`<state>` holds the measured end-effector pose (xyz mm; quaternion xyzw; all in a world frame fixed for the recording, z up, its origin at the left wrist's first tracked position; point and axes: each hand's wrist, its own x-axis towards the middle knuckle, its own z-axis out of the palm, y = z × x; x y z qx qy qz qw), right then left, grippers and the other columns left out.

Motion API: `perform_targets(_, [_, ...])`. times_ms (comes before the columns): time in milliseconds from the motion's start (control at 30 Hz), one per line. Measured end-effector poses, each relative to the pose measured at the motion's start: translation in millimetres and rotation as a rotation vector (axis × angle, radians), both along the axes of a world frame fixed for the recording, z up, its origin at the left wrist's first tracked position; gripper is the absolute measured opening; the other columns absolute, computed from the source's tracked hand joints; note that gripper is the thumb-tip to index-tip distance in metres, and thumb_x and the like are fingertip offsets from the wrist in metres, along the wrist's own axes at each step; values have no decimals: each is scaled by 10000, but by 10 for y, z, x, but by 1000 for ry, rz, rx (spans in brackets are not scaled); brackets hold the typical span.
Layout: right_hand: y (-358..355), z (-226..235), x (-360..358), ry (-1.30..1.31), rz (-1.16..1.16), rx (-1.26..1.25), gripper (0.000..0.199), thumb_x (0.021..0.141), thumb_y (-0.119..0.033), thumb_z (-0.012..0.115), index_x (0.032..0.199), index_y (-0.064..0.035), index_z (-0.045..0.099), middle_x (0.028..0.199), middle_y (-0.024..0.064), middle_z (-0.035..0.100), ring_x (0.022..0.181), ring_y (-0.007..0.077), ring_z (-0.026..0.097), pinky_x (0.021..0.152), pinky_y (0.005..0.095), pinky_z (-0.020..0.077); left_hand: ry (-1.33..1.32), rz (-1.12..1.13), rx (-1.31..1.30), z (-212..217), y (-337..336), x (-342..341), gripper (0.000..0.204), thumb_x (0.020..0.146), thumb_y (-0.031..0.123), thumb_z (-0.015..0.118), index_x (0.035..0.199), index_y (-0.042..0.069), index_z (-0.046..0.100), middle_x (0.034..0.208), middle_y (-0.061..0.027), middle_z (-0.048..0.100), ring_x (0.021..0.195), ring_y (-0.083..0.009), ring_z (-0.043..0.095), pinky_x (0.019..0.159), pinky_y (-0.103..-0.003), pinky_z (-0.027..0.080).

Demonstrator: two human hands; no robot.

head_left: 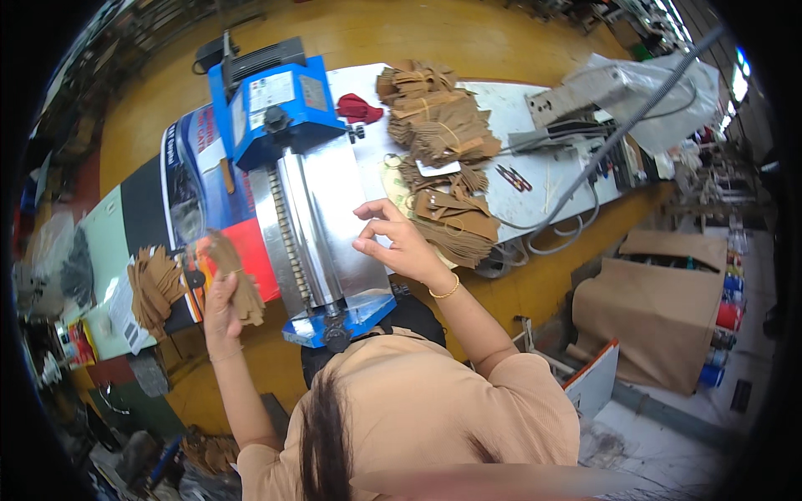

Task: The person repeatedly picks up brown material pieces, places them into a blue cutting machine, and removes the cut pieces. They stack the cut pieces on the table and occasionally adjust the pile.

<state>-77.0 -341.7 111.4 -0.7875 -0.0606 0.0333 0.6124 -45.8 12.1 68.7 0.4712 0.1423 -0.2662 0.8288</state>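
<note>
My left hand (221,309) is closed round a bundle of brown leather strips (240,288), held up beside the blue roller machine (276,108). More brown strips (153,292) lie in a loose pile to the left of that hand. Over the machine's steel plate (338,196), my right hand (397,242) hovers with its fingers bent and apart, holding nothing. The machine's shiny metal roller (307,225) runs between its two blue ends. To the right of it, several banded stacks of brown leather pieces (443,125) lie heaped on the white table (535,159).
A dark red cloth (357,108) lies behind the steel plate. Red-handled snips (514,178) rest right of the leather stacks. A grey hose (614,138) crosses the table's right side above a metal machine arm (576,96). Brown sheet material (652,309) hangs at the right.
</note>
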Motion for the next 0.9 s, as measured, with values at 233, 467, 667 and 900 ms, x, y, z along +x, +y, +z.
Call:
perform_targets(233, [-1006,-694,-261,29,-440,-706,188,798,-134,690,975,-76,661,1092,120,596,1024,322,587,884,403,479,-113,260,590,-1210,800,331,377,874,24,671,1203,1,487,1040,-88,643,886,-161,641,776,-269,522])
perform_targets(467, [-1800,-1257,-422,330,-562,-1001,397,796,-62,632,1183,-145,598,1243,90,539,1123,325,538,906,481,457,-325,-91,1557,-1952,1197,494,477,815,167,716,1234,11,548,1156,-225,592,1109,-342,560,945,-428,443])
perform_targets(667, [-1893,-1444,-289,442,-433,-1075,495,749,-74,658,1232,-148,583,1356,57,480,1225,284,484,974,549,376,-156,-150,1716,-1875,1086,524,558,812,208,707,1295,9,509,1248,-248,565,1189,-385,508,1009,-428,391])
perform_targets(900, [-2020,-919,-197,449,-308,-888,407,750,-245,706,1115,-94,608,1124,101,627,1033,277,607,868,470,465,-539,173,1324,-1081,515,610,646,841,204,696,1384,5,410,1318,-230,485,1195,-335,514,1032,-410,389])
